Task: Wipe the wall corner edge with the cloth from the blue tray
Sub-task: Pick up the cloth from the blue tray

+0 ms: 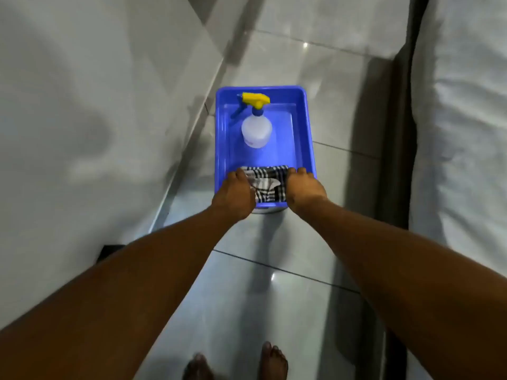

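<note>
Bare feet [236, 363] below; spray bottle [256, 130] stands beyond cloth [267, 182].

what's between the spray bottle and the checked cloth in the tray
Nothing: in the head view, only bare blue tray floor separates the spray bottle from the checked cloth, which both hands hold at the near end.

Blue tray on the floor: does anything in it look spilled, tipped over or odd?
Nothing stands out. The spray bottle stands upright in the blue tray, and the checked cloth is bunched at the near end between both hands, left hand and right hand. No spill visible.
</note>
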